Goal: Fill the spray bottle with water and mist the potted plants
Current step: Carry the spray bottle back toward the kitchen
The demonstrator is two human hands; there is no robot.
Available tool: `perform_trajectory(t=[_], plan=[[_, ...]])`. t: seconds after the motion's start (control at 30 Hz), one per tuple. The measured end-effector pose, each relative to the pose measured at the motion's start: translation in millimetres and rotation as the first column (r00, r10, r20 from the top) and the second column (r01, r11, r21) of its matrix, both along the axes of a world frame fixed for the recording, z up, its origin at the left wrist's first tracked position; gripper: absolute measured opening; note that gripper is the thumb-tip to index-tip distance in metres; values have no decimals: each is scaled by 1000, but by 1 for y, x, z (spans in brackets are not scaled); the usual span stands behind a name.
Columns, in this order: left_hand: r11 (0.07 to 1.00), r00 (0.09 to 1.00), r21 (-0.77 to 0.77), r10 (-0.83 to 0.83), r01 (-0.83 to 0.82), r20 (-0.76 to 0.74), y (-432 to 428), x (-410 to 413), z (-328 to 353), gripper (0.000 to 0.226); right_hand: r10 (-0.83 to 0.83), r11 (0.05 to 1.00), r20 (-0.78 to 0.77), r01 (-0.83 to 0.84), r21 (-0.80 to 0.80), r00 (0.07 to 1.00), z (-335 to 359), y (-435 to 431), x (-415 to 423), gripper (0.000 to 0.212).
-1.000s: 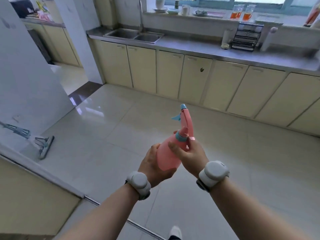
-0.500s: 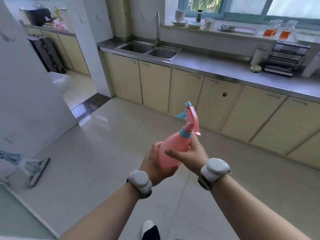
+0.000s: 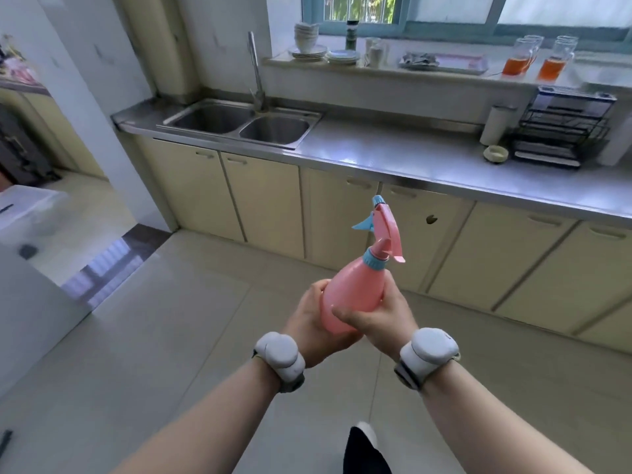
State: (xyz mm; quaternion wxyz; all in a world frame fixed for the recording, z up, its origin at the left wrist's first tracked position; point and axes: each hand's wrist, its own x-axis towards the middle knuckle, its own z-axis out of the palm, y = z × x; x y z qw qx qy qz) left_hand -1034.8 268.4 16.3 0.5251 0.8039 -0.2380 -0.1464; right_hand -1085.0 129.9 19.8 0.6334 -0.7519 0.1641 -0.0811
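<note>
Looks like the filling step, barely begun. Holding the spray bottle (image 3: pixel 352 299) roughly upright over the floor on the near side, well apart from the sink (image 3: pixel 309 131) in the table (image 3: pixel 393 145) at far left. Gripping it with both hands: left hand (image 3: pixel 309 323) curled round the base, right hand (image 3: pixel 383 319) wrapped round the body, thumb across the front. Spray head on, so probably next: walk to the sink, twist the head off with the right hand, steady the body with the left, bring the neck under the tap (image 3: pixel 256 73). Counting: one spray bottle, one tap, two basins, two jugs (image 3: pixel 518 58) of orange liquid on the far sill, two wristbands (image 3: pixel 278 357). No potted plants in view.
</note>
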Motion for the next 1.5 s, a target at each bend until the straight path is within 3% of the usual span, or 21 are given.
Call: perform_trajectory(t=[0.1,0.17,0.27,0.43,0.6,0.87,1.0,1.3,1.5], plan=[[986,990,94,-140,140,-4,-32,66,7,68,9,1000,-7,-9,-19,1000,1,-49,64,70],[965,984,204,-175,166,29,-47,111,12,85,24,998,-19,-25,-51,1000,7,-80,107,70],[932,987,355,-116,70,112,-60,180,11,101,51,995,-23,-53,-84,998,12,-116,171,69],[887,941,430,15,-169,338,-66,293,12,90,60,993,-26,-62,-104,998,9,-148,277,73],[863,904,423,83,-276,419,-67,412,0,81,58,990,-27,-61,-130,998,-2,-158,385,77],[850,942,502,-17,-164,336,-86,577,-17,78,-17,984,-108,-2,-176,994,-17,-175,531,88],[859,955,500,-49,-109,293,-109,632,-21,75,-80,982,-157,51,-180,984,-30,-190,576,75],[915,978,404,-73,-14,198,-205,773,-22,68,-91,977,-171,54,-207,981,-64,-257,730,59],[941,992,338,-39,-5,122,-263,847,-22,67,-56,980,-193,16,-199,980,-84,-299,822,61]])
